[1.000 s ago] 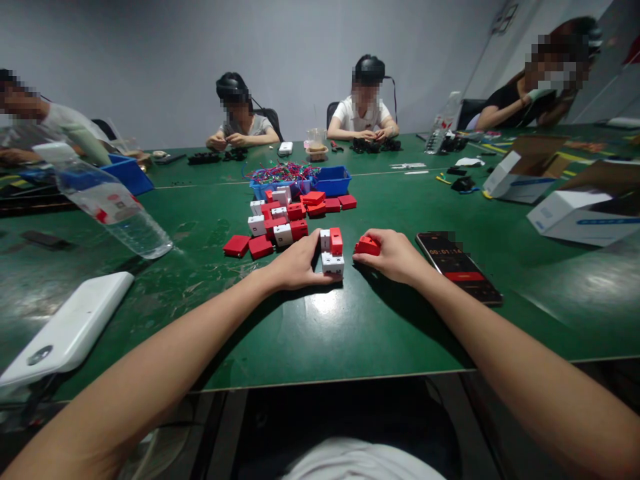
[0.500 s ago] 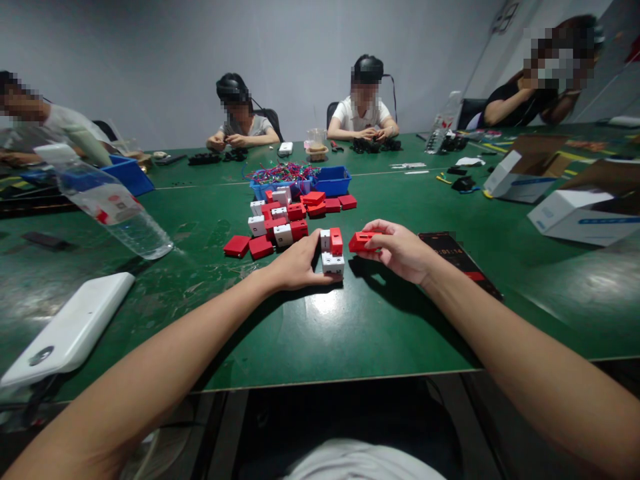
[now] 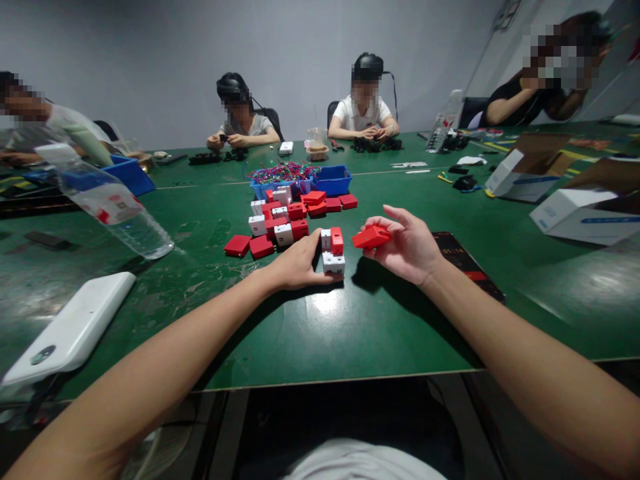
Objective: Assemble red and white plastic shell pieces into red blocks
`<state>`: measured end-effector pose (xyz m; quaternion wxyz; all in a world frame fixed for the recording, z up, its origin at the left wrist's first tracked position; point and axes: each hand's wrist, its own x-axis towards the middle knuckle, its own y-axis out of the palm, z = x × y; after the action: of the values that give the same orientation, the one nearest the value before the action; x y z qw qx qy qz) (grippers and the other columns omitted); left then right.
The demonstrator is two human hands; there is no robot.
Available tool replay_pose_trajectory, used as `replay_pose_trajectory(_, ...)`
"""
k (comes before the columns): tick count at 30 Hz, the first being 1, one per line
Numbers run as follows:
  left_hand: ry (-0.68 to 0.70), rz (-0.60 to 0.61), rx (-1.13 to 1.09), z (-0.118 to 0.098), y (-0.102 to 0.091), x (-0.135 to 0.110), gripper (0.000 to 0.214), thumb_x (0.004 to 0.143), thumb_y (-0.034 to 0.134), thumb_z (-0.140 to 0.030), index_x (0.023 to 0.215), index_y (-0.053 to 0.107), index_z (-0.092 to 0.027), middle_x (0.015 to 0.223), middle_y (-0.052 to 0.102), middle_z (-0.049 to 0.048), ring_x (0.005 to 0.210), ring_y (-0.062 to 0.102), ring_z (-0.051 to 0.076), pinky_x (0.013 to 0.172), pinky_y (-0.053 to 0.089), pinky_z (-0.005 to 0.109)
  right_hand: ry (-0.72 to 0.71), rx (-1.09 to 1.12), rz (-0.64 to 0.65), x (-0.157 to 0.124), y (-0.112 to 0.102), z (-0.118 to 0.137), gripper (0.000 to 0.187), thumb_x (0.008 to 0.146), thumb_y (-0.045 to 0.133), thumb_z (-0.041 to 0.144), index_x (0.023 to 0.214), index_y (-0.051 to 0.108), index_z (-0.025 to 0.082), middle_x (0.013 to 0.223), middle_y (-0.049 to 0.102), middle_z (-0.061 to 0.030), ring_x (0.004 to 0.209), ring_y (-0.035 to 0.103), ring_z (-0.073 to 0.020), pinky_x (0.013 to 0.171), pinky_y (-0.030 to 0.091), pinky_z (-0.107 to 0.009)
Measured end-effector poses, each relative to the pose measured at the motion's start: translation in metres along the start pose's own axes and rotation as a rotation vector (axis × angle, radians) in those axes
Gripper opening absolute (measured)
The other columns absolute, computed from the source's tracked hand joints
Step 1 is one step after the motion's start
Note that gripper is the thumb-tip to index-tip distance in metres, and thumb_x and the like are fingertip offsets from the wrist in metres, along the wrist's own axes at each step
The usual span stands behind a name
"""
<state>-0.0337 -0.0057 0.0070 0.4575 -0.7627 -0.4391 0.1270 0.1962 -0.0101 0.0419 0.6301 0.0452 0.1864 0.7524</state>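
Note:
My left hand (image 3: 300, 263) lies on the table with thumb and fingers around a small group of blocks, a red block (image 3: 337, 241) beside and behind white blocks (image 3: 333, 262). Just right of them, above the table, my right hand (image 3: 407, 247) holds another red block (image 3: 371, 237), tilted, on its fingers; the thumb is lifted off it. The two hands are apart. Beyond my left hand is a cluster of red and white box-shaped blocks (image 3: 283, 235), with flat red blocks (image 3: 237, 245) at its left side.
A phone (image 3: 470, 267) lies beside my right wrist. Blue bins (image 3: 334, 181), one heaped with coloured wires (image 3: 283, 173), stand behind the blocks. At left are a tilted water bottle (image 3: 117, 207) and a white power bank (image 3: 70, 327). Open cartons (image 3: 585, 217) stand right; several people sit around the table (image 3: 280, 347).
My right hand has opened somewhat, its thumb lifting away, and the red block has turned in its fingers. My left hand stays in place around the blocks.

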Motion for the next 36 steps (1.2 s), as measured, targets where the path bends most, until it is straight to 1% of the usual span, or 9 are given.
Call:
replay_pose_trajectory(3, 0.000, -0.007, -0.017, 0.001, 0.000, 0.000, 0.080, 0.069, 0.078, -0.057, 0.130, 0.042, -0.019, 0.121, 0.062, 0.0142, 0.108, 0.062, 0.033, 0.096, 0.049, 0.052, -0.023, 0.012, -0.069, 0.005, -0.002, -0.005, 0.014, 0.075, 0.068, 0.032, 0.074, 0.057, 0.022, 0.073, 0.063, -0.0023, 0.066, 0.060, -0.0171, 0.061, 0.054, -0.031)
replay_pose_trajectory(5, 0.009, -0.010, -0.028, 0.001, 0.000, 0.000, 0.080, 0.069, 0.078, -0.055, 0.130, 0.042, -0.019, 0.121, 0.062, 0.0139, 0.110, 0.062, 0.033, 0.098, 0.048, 0.052, -0.058, -0.017, -0.050, 0.007, -0.004, -0.009, 0.013, 0.072, 0.071, 0.025, 0.077, 0.060, 0.022, 0.077, 0.065, -0.0008, 0.068, 0.061, -0.0155, 0.068, 0.057, -0.030)
replay_pose_trajectory(7, 0.017, -0.009, -0.025, 0.002, 0.001, 0.000, 0.079, 0.070, 0.078, -0.056, 0.130, 0.042, -0.020, 0.122, 0.062, 0.0140, 0.111, 0.062, 0.034, 0.098, 0.048, 0.051, -0.072, -0.030, -0.019, 0.009, -0.005, -0.014, 0.018, 0.070, 0.075, 0.022, 0.081, 0.061, 0.022, 0.084, 0.068, -0.0004, 0.074, 0.065, -0.0151, 0.077, 0.058, -0.031)
replay_pose_trajectory(11, 0.018, -0.005, -0.004, 0.003, 0.001, 0.000, 0.080, 0.071, 0.076, -0.058, 0.131, 0.041, -0.019, 0.124, 0.061, 0.0148, 0.111, 0.062, 0.034, 0.097, 0.049, 0.050, -0.080, -0.011, -0.003, 0.009, -0.006, -0.018, 0.038, 0.060, 0.083, 0.016, 0.092, 0.062, 0.023, 0.095, 0.073, -0.0018, 0.085, 0.070, -0.0176, 0.090, 0.058, -0.035)
replay_pose_trajectory(15, 0.021, -0.004, -0.008, 0.002, 0.001, 0.000, 0.082, 0.071, 0.076, -0.058, 0.132, 0.040, -0.018, 0.126, 0.060, 0.0160, 0.113, 0.061, 0.034, 0.098, 0.048, 0.051, -0.081, -0.076, 0.054, 0.009, -0.005, -0.018, 0.034, 0.060, 0.087, 0.022, 0.088, 0.068, 0.018, 0.093, 0.074, -0.0061, 0.090, 0.070, -0.0194, 0.095, 0.055, -0.035)
replay_pose_trajectory(22, 0.005, -0.004, -0.015, -0.001, 0.001, 0.000, 0.079, 0.070, 0.077, -0.057, 0.131, 0.042, -0.019, 0.124, 0.061, 0.0144, 0.110, 0.062, 0.033, 0.097, 0.049, 0.051, -0.107, -0.105, 0.029, 0.007, -0.008, -0.017, 0.039, 0.049, 0.081, 0.010, 0.083, 0.066, 0.019, 0.083, 0.072, 0.0005, 0.076, 0.068, -0.0141, 0.083, 0.055, -0.033)
replay_pose_trajectory(29, 0.011, -0.007, -0.033, -0.002, 0.000, -0.001, 0.077, 0.070, 0.078, -0.054, 0.130, 0.043, -0.020, 0.122, 0.061, 0.0137, 0.108, 0.062, 0.032, 0.096, 0.049, 0.050, -0.123, -0.133, 0.049, 0.006, -0.004, -0.017, 0.035, 0.048, 0.078, 0.009, 0.078, 0.064, 0.020, 0.079, 0.068, 0.0033, 0.076, 0.064, -0.0130, 0.082, 0.054, -0.032)
replay_pose_trajectory(33, 0.015, -0.001, -0.014, 0.000, 0.001, 0.000, 0.079, 0.071, 0.076, -0.057, 0.131, 0.041, -0.018, 0.122, 0.061, 0.0145, 0.109, 0.062, 0.033, 0.096, 0.049, 0.049, -0.067, -0.088, 0.041, 0.002, -0.001, -0.014, 0.035, 0.049, 0.076, 0.007, 0.079, 0.064, 0.021, 0.078, 0.067, 0.0036, 0.072, 0.062, -0.0116, 0.070, 0.053, -0.026)
replay_pose_trajectory(36, 0.004, 0.001, 0.001, 0.000, 0.001, 0.000, 0.080, 0.070, 0.076, -0.059, 0.130, 0.042, -0.018, 0.123, 0.061, 0.0154, 0.109, 0.062, 0.034, 0.096, 0.049, 0.050, -0.034, -0.083, 0.057, -0.002, 0.001, -0.013, 0.040, 0.051, 0.079, 0.007, 0.086, 0.066, 0.021, 0.085, 0.068, 0.0020, 0.074, 0.062, -0.0123, 0.063, 0.051, -0.025)
